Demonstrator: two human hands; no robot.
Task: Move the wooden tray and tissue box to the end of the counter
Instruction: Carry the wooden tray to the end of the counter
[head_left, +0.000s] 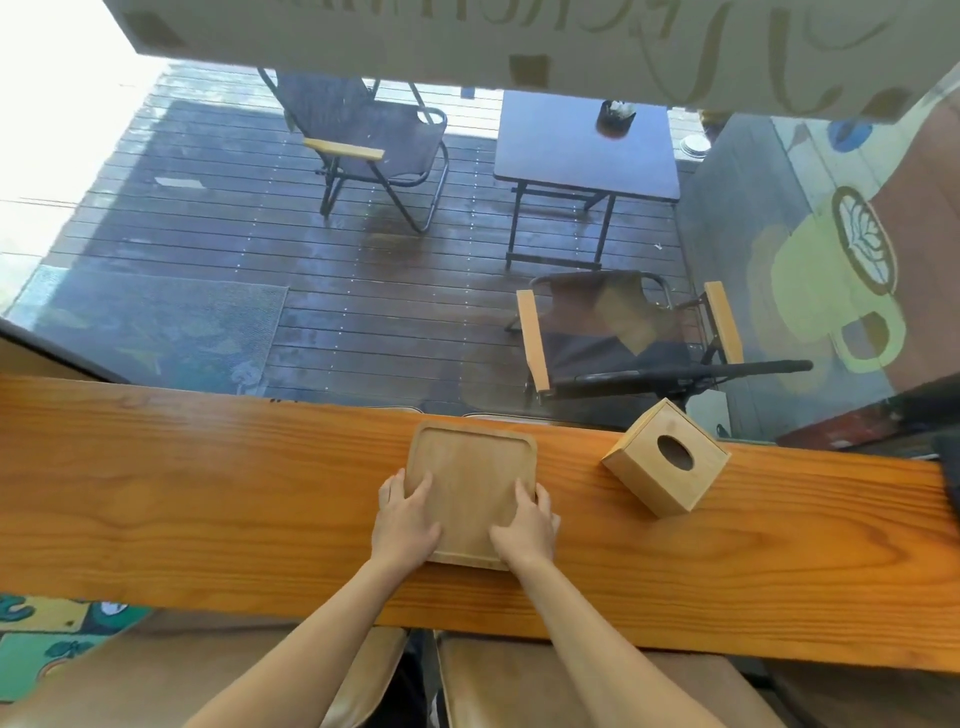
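Plainly the tray comes first: the wooden tray lies flat near the middle of the long wooden counter, its far edge close to the window side, and both hands are on its near half. The left hand sits at the tray's near left corner, the right hand at its near right corner. The fingers of each are only loosely spread, curled a little, with the thumbs lying inward on the tray's floor and the other fingertips draped over the raised rim; I'd call it a light two-handed hold on the edges, though whether the fingers reach under the tray I cannot tell from here. The tray looks to be resting on the counter, not lifted. The tissue box, a wooden cube with an oval hole in its top, stands to the right of the tray, turned at an angle, apart from it and untouched. So the task seems barely begun, with neither thing at an end of the counter yet. The next move, as I judge it, calls for firming the grip and lifting or sliding the tray along the board; if it goes rightward, the box stands in the path and must be cleared or passed over.
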